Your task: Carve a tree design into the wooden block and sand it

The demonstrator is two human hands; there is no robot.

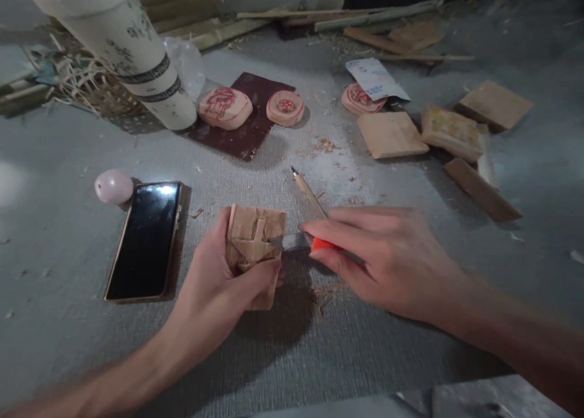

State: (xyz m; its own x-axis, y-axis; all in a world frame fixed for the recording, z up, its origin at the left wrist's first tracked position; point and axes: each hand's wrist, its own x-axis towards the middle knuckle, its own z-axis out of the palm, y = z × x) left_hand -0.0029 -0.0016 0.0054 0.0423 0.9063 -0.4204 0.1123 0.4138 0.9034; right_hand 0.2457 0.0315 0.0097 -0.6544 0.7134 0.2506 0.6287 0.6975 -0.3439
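Note:
My left hand is closed around a small square wooden block with a partly carved face, holding it just above the grey table. My right hand grips a carving knife with an orange handle. Its metal blade rests against the block's right edge. A pencil lies on the table just behind the knife.
A phone lies left of the block, next to a pink egg-shaped object. Behind are carved pieces with red drawings on a dark sheet, a printed cylinder, several plain wooden blocks at right, and scattered shavings.

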